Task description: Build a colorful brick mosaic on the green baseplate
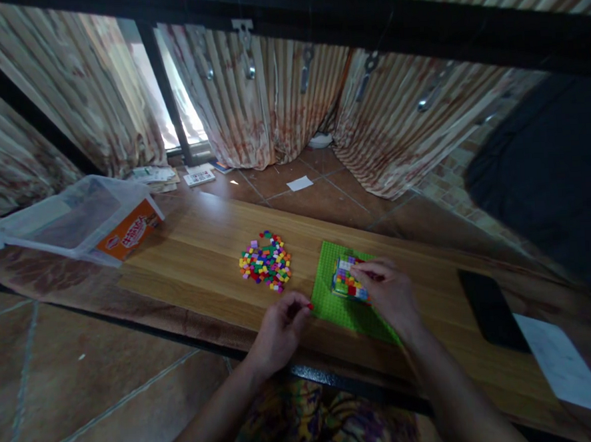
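My left hand (282, 328) pinches a small red brick (309, 307) between thumb and fingertips, close to the left edge of a green baseplate (323, 272). On that baseplate stands a block built of many-coloured bricks (348, 279). My right hand (387, 289) is over the right side of this block, its fingertips pressed together at the top. Whether a brick is between those fingers is hidden. To the left of the plate, a pile of small loose bricks (265, 263) in mixed colours lies on the wooden board (192, 254).
A clear plastic box (75, 221) with an orange label stands at the board's left end. A black phone-like slab (492, 309) and a white sheet (567, 364) lie at the right. Beyond the board are curtains (268, 109), papers on the tiled floor and a dark rounded object (547, 172).
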